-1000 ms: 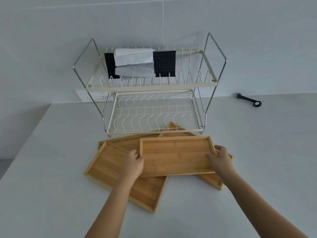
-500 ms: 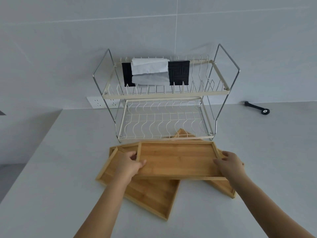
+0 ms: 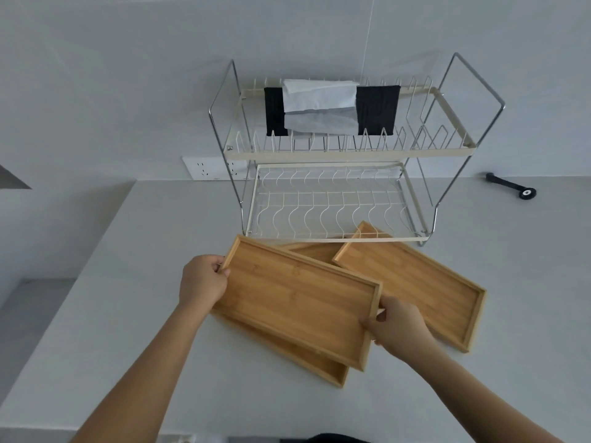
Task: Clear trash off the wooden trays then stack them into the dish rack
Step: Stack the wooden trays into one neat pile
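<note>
Top tray [image 3: 297,298] gripped by its short edges before the dish rack [image 3: 332,199]

Left hand [image 3: 202,280] and right hand [image 3: 396,328] pinch opposite ends; bare counter [image 3: 134,314] lies left of the rack.

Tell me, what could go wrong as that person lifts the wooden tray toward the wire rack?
The held tray is gripped only at its two short ends by the left hand and right hand, and it is tilted, so it might slip. It overlaps two other trays, so a careless lift could knock them. The dish rack's upper tier already carries a black and white cloth, so a tray pushed in there could snag it.
</note>
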